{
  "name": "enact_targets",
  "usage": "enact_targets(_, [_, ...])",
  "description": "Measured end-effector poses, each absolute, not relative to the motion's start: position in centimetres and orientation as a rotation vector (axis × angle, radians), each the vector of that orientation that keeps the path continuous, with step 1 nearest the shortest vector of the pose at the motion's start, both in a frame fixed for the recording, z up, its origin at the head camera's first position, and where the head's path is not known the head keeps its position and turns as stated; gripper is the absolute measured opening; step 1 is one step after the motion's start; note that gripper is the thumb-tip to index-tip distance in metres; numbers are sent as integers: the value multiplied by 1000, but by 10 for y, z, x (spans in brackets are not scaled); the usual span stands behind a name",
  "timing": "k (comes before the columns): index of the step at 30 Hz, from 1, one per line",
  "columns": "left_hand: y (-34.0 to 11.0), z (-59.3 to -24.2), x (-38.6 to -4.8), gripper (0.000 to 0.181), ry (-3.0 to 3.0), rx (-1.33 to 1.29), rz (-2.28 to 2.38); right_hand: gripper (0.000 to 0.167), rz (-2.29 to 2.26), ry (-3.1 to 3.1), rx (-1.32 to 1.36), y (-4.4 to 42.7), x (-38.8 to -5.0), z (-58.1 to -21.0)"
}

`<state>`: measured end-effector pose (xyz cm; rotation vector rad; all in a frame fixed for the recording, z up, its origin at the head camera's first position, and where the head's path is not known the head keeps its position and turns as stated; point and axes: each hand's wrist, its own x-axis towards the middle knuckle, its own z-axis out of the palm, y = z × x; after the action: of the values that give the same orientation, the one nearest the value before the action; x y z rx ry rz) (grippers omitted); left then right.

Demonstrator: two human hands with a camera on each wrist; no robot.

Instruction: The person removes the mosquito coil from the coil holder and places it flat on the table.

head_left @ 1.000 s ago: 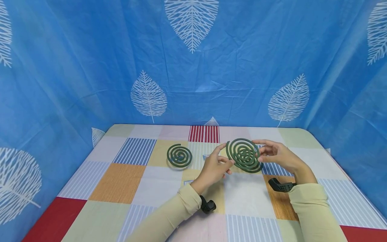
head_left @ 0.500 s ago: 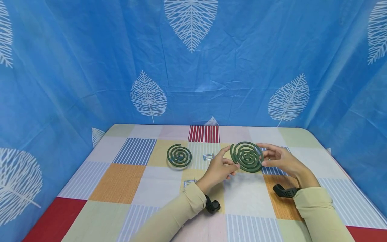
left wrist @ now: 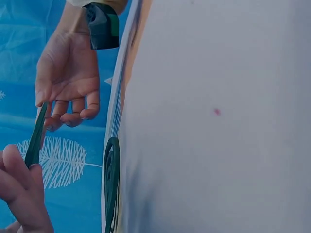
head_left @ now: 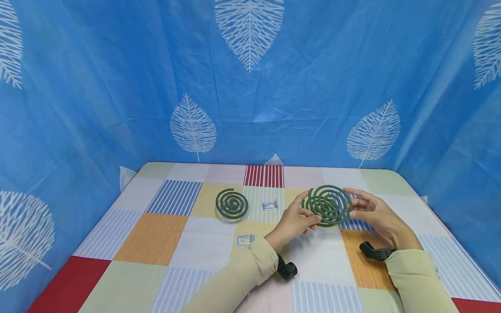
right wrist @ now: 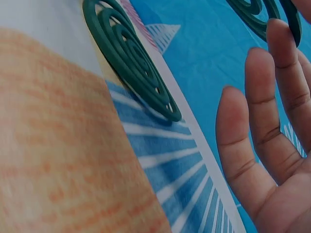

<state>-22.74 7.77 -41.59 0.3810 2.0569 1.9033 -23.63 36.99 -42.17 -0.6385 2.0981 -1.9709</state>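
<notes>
Between both hands, a green mosquito coil (left wrist: 36, 138) is held above the table, seen nearly edge-on in the left wrist view. My left hand (head_left: 295, 219) pinches its left edge between thumb and fingers. At the opposite edge, my right hand (head_left: 379, 214) grips it with thumb and forefinger, the other fingers loosely bent. A second mosquito coil (right wrist: 138, 63) lies on the table below; in the head view the two overlap, so their strands are hard to tell apart. Further left, a third mosquito coil (head_left: 233, 206) lies flat, apart from the hands.
The table (head_left: 211, 243) wears a patchwork-print cloth. A blue curtain (head_left: 250, 113) with white leaf prints stands behind it and at both sides. Each wrist carries a black camera mount (head_left: 287, 270).
Both hands have shifted to the right with the held coil, and slightly toward me. The coil on the left stays put.
</notes>
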Motion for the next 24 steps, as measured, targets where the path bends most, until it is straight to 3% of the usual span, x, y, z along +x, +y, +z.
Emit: enact_targets(24, [112,-420,-224,83,1861,382,1941,67,-2028,2107,-611,411,-226,-432])
